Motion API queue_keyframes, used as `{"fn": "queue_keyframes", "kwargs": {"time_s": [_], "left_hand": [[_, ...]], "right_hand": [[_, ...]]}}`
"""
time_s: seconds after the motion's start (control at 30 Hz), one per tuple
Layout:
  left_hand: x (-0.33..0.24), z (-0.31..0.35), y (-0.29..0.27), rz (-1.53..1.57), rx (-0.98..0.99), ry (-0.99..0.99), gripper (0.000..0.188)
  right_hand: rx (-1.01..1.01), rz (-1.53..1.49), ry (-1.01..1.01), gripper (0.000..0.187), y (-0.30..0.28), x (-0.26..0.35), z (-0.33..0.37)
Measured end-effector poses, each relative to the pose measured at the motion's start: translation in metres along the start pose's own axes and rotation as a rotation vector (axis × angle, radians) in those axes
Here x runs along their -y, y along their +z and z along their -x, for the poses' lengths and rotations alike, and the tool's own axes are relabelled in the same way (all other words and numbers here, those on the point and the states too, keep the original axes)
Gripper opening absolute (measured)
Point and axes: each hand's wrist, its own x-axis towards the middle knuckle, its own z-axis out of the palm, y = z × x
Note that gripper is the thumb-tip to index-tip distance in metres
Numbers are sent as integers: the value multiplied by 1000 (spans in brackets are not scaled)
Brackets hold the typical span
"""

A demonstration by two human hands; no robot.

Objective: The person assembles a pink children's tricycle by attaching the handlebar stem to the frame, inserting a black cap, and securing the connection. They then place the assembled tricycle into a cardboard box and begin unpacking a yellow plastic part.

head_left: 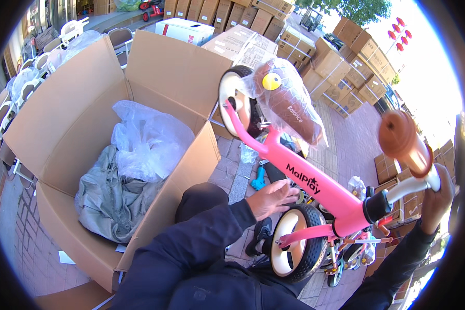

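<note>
A pink balance bike [315, 175] with cream wheels and black tyres hangs tilted in front of me. Its brown saddle [289, 106] is wrapped in clear plastic with a yellow round sticker. My right hand [439, 192] is wrapped round the silver handlebar [414, 187], just below its brown grip [400, 137]. Fingers stretched and apart, my left hand [275, 199] is beside the frame, above the front wheel [298, 243]; whether its fingertips touch the bike I cannot tell. The rear wheel [236, 101] is up near the open carton.
An open cardboard carton [62, 124] at left contains clear plastic [150, 139] and grey fabric [113, 196]. A teal power tool [259, 178] lies on the paving. More small bikes [341, 258] stand at lower right. Stacked boxes [341, 72] fill the back; white-and-brown chairs [23, 93] stand at far left.
</note>
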Motion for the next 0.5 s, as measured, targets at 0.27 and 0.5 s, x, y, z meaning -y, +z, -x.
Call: {"fn": "queue_keyframes", "kwargs": {"time_s": [0.27,0.5], "left_hand": [[-19,-12,18,353,75,386,54],[-99,-7,-122,275,-388,479,41]], "right_hand": [[-101,-241,10,13,45,51,-14],[-98,-274,-162,7,220,129,-65]]}}
